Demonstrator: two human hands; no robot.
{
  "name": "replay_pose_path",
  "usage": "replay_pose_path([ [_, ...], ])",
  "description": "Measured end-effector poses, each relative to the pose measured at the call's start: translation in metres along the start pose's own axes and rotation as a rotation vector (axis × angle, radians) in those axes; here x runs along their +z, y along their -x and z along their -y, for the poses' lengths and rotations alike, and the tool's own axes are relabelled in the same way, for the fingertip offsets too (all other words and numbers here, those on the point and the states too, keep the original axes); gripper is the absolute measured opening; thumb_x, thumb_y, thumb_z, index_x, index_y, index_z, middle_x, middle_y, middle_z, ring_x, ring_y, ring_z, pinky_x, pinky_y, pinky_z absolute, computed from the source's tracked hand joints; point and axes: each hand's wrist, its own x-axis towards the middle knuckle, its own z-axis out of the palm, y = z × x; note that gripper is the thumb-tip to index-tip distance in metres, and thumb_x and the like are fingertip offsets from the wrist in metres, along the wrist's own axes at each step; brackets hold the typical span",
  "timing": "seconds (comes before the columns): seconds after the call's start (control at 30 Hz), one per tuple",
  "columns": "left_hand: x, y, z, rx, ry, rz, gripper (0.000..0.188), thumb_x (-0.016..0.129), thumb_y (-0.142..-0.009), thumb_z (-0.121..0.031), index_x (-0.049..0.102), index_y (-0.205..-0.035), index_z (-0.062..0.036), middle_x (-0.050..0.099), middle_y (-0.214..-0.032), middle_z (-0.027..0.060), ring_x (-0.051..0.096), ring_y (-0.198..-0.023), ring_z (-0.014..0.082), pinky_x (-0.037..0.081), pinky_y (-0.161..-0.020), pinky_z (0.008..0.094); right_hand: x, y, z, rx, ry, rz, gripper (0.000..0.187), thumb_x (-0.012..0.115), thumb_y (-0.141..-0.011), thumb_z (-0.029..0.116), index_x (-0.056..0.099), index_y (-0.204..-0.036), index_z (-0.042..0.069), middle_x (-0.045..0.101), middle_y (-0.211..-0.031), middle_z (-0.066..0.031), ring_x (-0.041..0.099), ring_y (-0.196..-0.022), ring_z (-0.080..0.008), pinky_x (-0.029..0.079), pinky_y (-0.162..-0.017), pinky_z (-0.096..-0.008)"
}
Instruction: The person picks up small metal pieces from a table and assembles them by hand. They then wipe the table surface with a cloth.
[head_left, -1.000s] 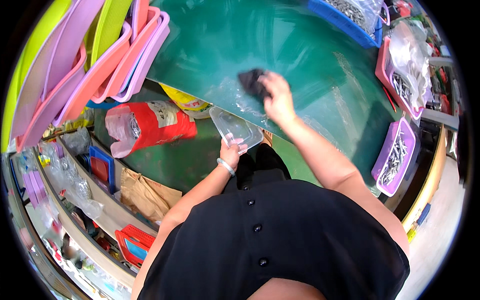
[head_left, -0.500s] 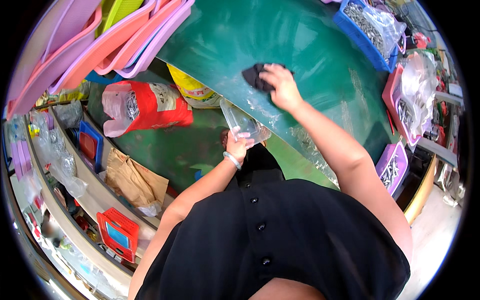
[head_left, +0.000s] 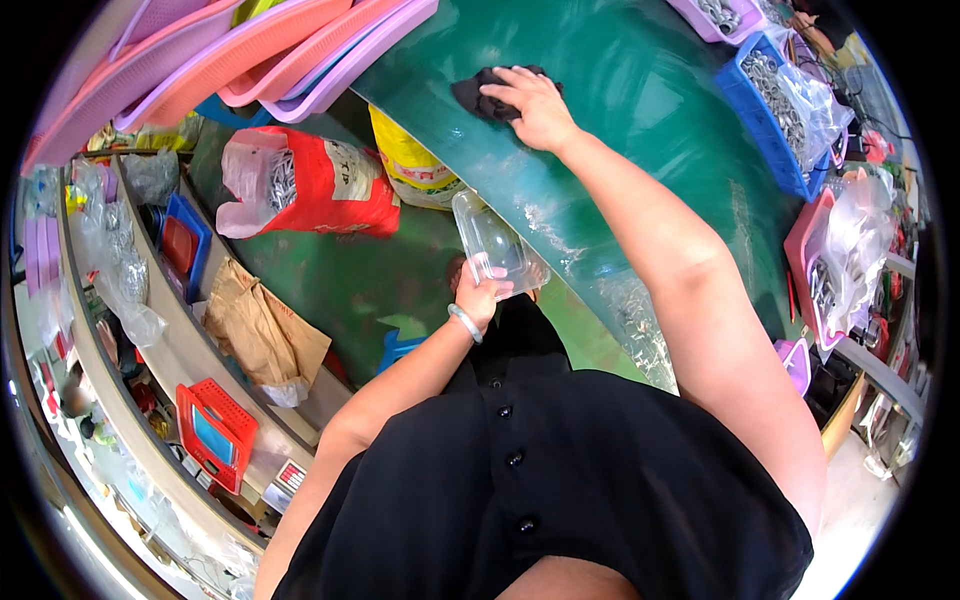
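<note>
Out on the green tabletop (head_left: 640, 110), my right hand (head_left: 543, 112) presses down on a bunched black cloth (head_left: 476, 96), its fingers curled over the top. My left hand (head_left: 480, 298) grips a transparent plastic container (head_left: 492, 238) by its lower side. That container is tilted and hangs just beyond the near edge of the table, above the floor. Streaks and pale worn patches mark the table surface around the cloth.
Stacked pink and purple baskets (head_left: 290, 60) stand upper left. Red (head_left: 345, 190) and yellow (head_left: 410, 165) sacks sit below the table edge. Right of the table are a blue basket (head_left: 745, 100) and a pink basket (head_left: 808, 240) of metal parts. Shelves with a brown paper bag (head_left: 265, 325) line the left.
My right hand has slid the black cloth farther out across the table and slightly left. The left hand still holds the container, nearly in place. The whole view has shifted a little.
</note>
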Motion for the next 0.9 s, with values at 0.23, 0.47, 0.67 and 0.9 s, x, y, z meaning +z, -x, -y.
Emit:
replay_pose_path([
  [0.23, 0.002, 0.001, -0.001, 0.006, 0.014, -0.012, 0.054, 0.037, -0.078, 0.007, 0.03, -0.129, -0.008, 0.053, -0.107, 0.0155, 0.062, -0.085, 0.0295, 0.051, -0.069, 0.0365, 0.0, 0.024, 0.022, -0.437, -0.328, 0.206, 0.05, 0.056, -0.058, -0.007, 0.062, -0.103, 0.012, 0.051, -0.125, -0.0098, 0.04, -0.121, -0.0331, 0.032, -0.1, -0.0463],
  [0.47, 0.008, 0.008, 0.002, 0.023, -0.067, -0.025, 0.049, 0.037, -0.08, 0.006, 0.031, -0.126, -0.0072, 0.054, -0.102, 0.0138, 0.062, -0.08, 0.0255, 0.052, -0.07, 0.0357, -0.05, 0.087, 0.026, -0.501, -0.423, 0.63, 0.048, 0.058, -0.056, -0.009, 0.062, -0.1, 0.008, 0.054, -0.119, -0.0104, 0.042, -0.12, -0.0329, 0.033, -0.101, -0.0441],
  [0.67, 0.013, 0.014, 0.009, 0.011, -0.071, 0.028, 0.05, 0.037, -0.077, 0.007, 0.034, -0.125, -0.0053, 0.053, -0.106, 0.013, 0.06, -0.087, 0.0249, 0.051, -0.076, 0.0362, -0.041, 0.054, -0.006, -0.187, -0.357, 0.141, 0.053, 0.05, -0.061, -0.01, 0.06, -0.107, 0.013, 0.05, -0.126, -0.0125, 0.042, -0.121, -0.0349, 0.033, -0.102, -0.0421],
  [0.9, 0.019, 0.022, 0.018, -0.008, -0.168, 0.053, 0.044, 0.037, -0.08, 0.004, 0.033, -0.123, -0.004, 0.054, -0.099, 0.0144, 0.062, -0.076, 0.0236, 0.053, -0.067, 0.0325, -0.026, 0.143, 0.034, -0.237, -0.35, 0.134, 0.052, 0.054, -0.056, -0.008, 0.06, -0.105, 0.011, 0.049, -0.126, -0.0114, 0.04, -0.122, -0.0355, 0.03, -0.1, -0.0491],
])
